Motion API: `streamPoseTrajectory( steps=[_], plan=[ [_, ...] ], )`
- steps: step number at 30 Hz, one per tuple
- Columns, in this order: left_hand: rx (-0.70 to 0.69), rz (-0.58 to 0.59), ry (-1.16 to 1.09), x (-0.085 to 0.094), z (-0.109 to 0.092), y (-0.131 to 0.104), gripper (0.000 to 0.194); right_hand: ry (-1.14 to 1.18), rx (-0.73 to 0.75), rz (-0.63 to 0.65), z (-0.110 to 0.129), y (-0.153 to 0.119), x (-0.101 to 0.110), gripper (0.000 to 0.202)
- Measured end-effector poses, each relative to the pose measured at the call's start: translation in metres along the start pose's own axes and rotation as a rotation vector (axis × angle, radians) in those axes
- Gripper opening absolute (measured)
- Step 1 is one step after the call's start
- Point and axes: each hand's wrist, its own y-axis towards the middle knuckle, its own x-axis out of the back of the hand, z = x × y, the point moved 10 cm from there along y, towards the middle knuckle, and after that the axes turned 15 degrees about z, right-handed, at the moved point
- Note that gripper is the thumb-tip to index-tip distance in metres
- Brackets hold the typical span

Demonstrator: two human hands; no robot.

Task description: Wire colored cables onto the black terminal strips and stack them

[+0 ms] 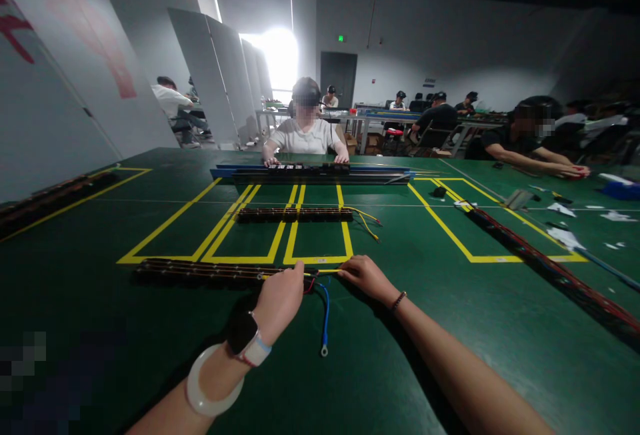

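A long black strip (195, 272) with copper-coloured rods lies along the near side of the green table. My left hand (281, 300) is closed over its right end, around the yellow wire; the fingertips are largely hidden. To the right, my right hand (366, 277) pinches that yellow wire (327, 271), which runs straight between both hands. A small ring terminal (261, 277) shows just left of my left hand. From the strip's end a blue wire (327, 311) curves down, its ring terminal (325, 351) resting on the table.
Beyond lies another black strip (295, 215) with yellow leads. Yellow tape (170, 221) marks rectangles on the table (400, 355). A person (305, 131) sits opposite behind a blue-and-black rail (320, 177). At right are a red-wired bundle (540, 255), scraps and another person (530, 135).
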Motion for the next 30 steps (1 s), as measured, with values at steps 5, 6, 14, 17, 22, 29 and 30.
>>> streamPoseTrajectory(
  steps=[5,6,14,17,22,29,30],
  plan=[
    [-0.122,-0.060,0.205,0.000,-0.024,-0.002,0.030,-0.003,0.009,-0.011,-0.001,0.001,0.000,0.024],
    [-0.173,-0.065,0.250,-0.003,-0.033,-0.003,0.033,-0.004,0.009,-0.009,-0.001,0.001,0.000,0.023],
    [-0.511,0.125,0.365,-0.059,-0.071,-0.016,0.035,0.006,0.008,-0.014,-0.004,0.002,-0.002,0.022],
    [-0.537,0.172,0.287,-0.062,-0.074,-0.019,0.030,0.022,0.011,-0.011,-0.005,0.002,-0.002,0.021],
    [-0.478,0.097,0.074,-0.045,-0.067,-0.014,0.024,0.058,-0.007,0.003,-0.008,0.002,-0.002,0.021],
    [-0.075,0.161,-0.017,-0.054,-0.019,0.001,0.024,0.084,-0.007,0.043,-0.006,0.003,-0.003,0.026],
    [-0.052,0.183,-0.054,-0.056,-0.016,0.001,0.023,0.070,-0.011,0.057,-0.004,0.003,-0.004,0.027]
  ],
)
